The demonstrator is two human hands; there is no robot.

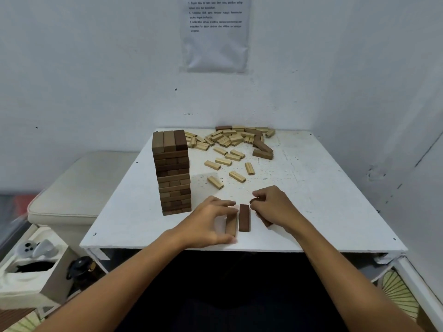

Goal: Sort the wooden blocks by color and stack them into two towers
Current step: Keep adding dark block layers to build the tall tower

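Observation:
A tall tower of dark brown blocks (pixel 173 171) stands left of centre on the white table (pixel 323 200). Several light blocks (pixel 225 142) lie scattered at the back, with a few dark blocks (pixel 262 150) among them. Near the front edge a dark block (pixel 244 218) lies flat between my hands. My left hand (pixel 211 222) pinches a lighter brown block (pixel 231 225) by its two ends, thumb near and fingers far. My right hand (pixel 275 207) grips another dark block (pixel 265 220), mostly hidden under the palm.
A printed sheet (pixel 215 32) hangs on the wall behind the table. A cushioned stool (pixel 79 188) sits to the left, with a white box (pixel 31 279) below it. The wall closes in on the right side.

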